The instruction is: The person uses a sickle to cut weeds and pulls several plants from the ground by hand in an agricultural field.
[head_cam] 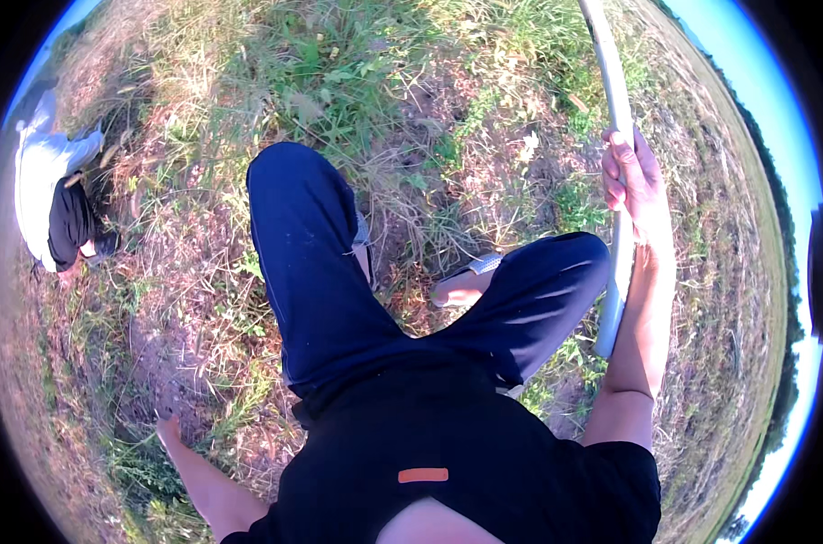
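Observation:
My right hand (pixel 630 170) is wrapped around a long pale pole (pixel 610 75), thumb lying along it. The pole's upper end runs out of view at the top, and its lower end stops beside my forearm, right of my bent knee. Low on the left, my left hand (pixel 168 427) reaches down by a patch of green weeds (pixel 146 469). It looks small and blurred there, and whether its fingers hold anything cannot be made out. Between my knees, in dark blue trousers (pixel 309 258), my sandalled feet (pixel 462 282) rest on the weedy ground.
Another person (pixel 57 183) in a white top and dark trousers is bent low at the far left. Tall grass and weeds (pixel 309 75) grow ahead of my knees. Dry stubble (pixel 717 306) stretches away on the right towards a line of trees (pixel 785 204).

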A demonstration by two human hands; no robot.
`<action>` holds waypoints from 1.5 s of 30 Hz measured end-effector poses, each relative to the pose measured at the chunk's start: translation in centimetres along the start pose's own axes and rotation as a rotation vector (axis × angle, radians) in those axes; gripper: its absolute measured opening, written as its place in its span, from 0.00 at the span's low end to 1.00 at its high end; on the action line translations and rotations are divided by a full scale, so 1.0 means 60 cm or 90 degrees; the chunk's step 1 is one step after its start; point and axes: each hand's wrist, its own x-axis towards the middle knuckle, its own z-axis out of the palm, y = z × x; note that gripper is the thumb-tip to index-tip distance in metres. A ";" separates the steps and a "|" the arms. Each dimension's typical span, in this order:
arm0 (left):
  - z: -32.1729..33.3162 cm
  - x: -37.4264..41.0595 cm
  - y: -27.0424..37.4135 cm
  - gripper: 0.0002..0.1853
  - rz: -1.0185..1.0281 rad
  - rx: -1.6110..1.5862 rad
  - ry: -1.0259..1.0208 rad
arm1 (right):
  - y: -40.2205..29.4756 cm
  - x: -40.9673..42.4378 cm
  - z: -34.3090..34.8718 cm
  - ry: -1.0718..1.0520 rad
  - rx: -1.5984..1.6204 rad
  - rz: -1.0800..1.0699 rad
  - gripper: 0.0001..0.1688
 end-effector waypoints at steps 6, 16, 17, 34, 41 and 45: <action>0.218 -0.385 0.644 0.13 0.393 -0.279 0.034 | 0.014 -0.073 -0.115 0.201 0.115 0.086 0.16; 0.110 -0.887 0.971 0.10 1.109 -0.574 -0.323 | 0.136 -0.124 -0.157 0.365 0.062 0.187 0.13; 0.138 -0.923 0.993 0.09 1.159 -0.462 -0.319 | 0.147 -0.118 -0.160 0.366 0.002 0.215 0.12; 0.810 -1.024 1.259 0.25 1.190 -0.045 -0.494 | 0.657 -0.091 -0.150 0.320 -0.309 0.566 0.23; 1.104 -0.958 1.428 0.31 1.044 -0.121 -0.441 | 0.595 -0.116 -0.096 0.206 -0.217 0.623 0.23; 1.150 -0.978 1.451 0.19 0.938 -0.101 -0.417 | 0.570 -0.122 -0.088 0.176 -0.292 0.595 0.23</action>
